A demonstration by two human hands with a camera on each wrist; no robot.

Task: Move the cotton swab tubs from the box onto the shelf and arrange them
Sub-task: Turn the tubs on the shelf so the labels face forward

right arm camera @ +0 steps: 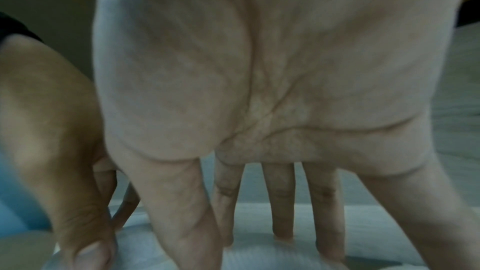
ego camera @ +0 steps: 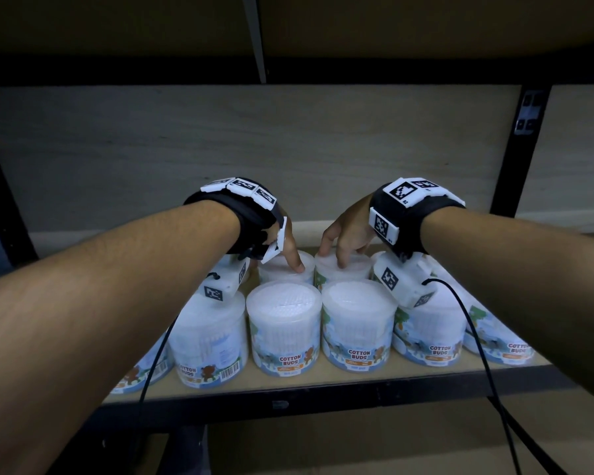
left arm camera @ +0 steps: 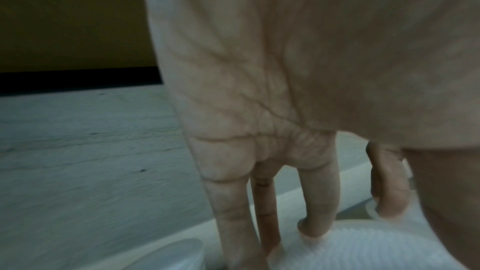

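Both forearms reach over the front row of tubs (ego camera: 284,334) on the shelf (ego camera: 323,382). Left hand (ego camera: 287,246) and right hand (ego camera: 345,240) press near-straight fingertips on two back-row lids (ego camera: 348,269), gripping nothing. Uneven downward pressure could tip these tubs or shove neighbours beneath the wrists out of line.

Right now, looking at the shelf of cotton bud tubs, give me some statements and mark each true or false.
1. The left hand touches the lid of a back-row tub. True.
2. The right hand lifts a tub clear of the shelf. False: its fingertips rest on a back-row tub's lid, which stands on the shelf.
3. The front-row tubs lie on their sides. False: they stand upright.
4. The front labels read COTTON BUDS. True.
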